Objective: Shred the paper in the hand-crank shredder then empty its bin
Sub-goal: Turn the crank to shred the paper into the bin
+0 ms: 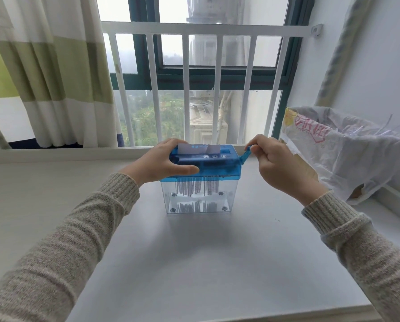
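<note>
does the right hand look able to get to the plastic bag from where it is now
Probably yes. The right hand pinches the crank on the shredder's right side, and the plastic bag lies just beyond it on that side with nothing between. It would have to let go of the crank first.

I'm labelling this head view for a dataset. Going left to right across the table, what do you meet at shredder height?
Striped curtain → left hand gripping the shredder's blue top → paper in the slot → crank handle → right hand pinching the handle → plastic bag with shreds.
</note>
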`<state>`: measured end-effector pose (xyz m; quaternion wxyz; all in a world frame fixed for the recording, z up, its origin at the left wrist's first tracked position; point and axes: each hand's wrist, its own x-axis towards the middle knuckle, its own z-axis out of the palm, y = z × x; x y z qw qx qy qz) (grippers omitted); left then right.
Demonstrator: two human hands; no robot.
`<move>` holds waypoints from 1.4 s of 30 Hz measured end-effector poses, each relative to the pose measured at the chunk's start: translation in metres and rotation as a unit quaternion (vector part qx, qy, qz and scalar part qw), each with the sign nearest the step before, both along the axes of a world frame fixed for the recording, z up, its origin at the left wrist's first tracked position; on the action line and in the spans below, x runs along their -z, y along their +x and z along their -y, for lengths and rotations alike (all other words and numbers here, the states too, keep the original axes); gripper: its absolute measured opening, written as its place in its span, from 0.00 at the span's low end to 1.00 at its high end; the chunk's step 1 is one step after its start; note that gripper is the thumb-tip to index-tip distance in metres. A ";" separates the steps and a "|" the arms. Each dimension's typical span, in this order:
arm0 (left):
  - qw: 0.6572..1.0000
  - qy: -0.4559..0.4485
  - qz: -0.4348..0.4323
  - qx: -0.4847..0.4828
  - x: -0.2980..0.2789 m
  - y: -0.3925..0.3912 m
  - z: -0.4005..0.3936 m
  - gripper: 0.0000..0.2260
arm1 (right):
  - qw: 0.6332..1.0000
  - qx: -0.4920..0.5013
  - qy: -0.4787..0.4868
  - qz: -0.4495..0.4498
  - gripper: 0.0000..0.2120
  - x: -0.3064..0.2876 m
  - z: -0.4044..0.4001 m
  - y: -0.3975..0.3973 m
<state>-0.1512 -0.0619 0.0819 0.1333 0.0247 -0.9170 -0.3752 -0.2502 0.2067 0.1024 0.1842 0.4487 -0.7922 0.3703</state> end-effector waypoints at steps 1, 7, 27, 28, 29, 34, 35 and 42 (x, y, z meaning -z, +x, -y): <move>1.000 0.003 0.001 0.001 0.000 0.000 0.000 0.30 | 1.000 -0.001 0.006 0.006 0.09 -0.002 0.000 0.000; 1.000 0.003 0.001 -0.004 0.000 0.001 0.000 0.29 | 0.999 -0.002 0.035 0.030 0.10 -0.007 -0.001 -0.001; 1.000 -0.002 0.010 -0.004 -0.004 0.004 -0.003 0.38 | 0.996 -0.009 0.049 0.070 0.13 -0.021 0.008 -0.021; 1.000 -0.004 0.011 -0.006 -0.003 0.004 -0.004 0.39 | 0.996 -0.009 0.049 0.075 0.13 -0.022 0.009 -0.022; 1.000 -0.007 0.013 -0.009 -0.003 0.004 -0.004 0.40 | 0.996 -0.011 0.047 0.081 0.14 -0.024 0.010 -0.023; 1.000 -0.010 0.014 -0.013 -0.003 0.003 -0.003 0.41 | 0.993 -0.015 0.054 0.102 0.16 -0.029 0.016 -0.031; 1.000 -0.011 0.013 -0.014 -0.003 0.003 -0.003 0.41 | 0.993 -0.014 0.055 0.106 0.16 -0.029 0.017 -0.033; 1.000 -0.014 0.013 -0.017 -0.002 0.002 -0.002 0.42 | 0.987 -0.016 0.059 0.152 0.19 -0.035 0.027 -0.045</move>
